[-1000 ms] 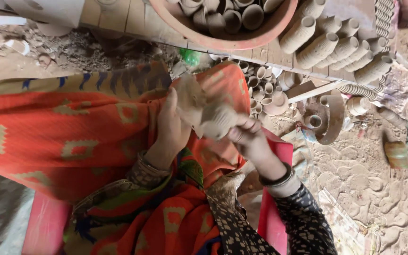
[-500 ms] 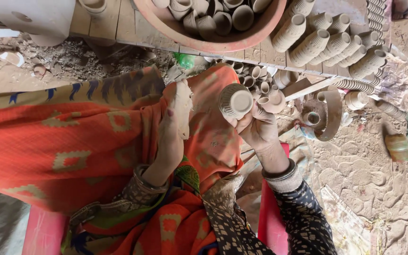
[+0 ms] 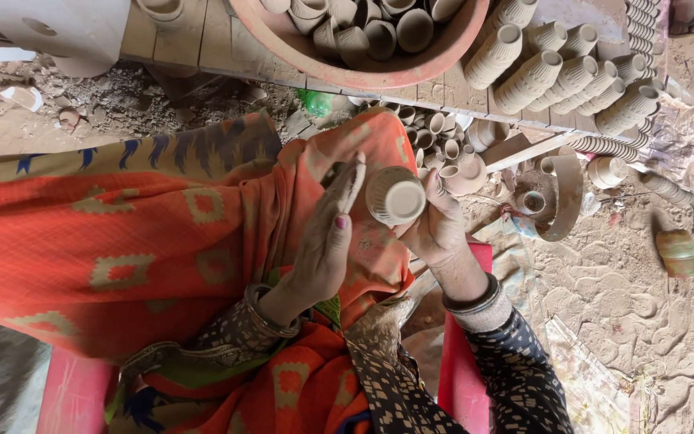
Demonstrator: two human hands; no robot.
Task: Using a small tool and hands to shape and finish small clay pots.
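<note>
Two hands work at mid-frame: my right hand [image 3: 439, 229] curls closed around a small clay cup [image 3: 395, 195], while my left hand [image 3: 327, 245] pinches a flat scraping tool [image 3: 352, 183] just beside it.

Matt unfired clay cup [image 3: 395, 197]; woven orange cloth [image 3: 122, 241]; rough wooden planks [image 3: 202, 36].

Small ribbed pale clay cup [image 3: 395, 197], unfired, tipped sideways, open mouth toward the camera, above the lap.
</note>
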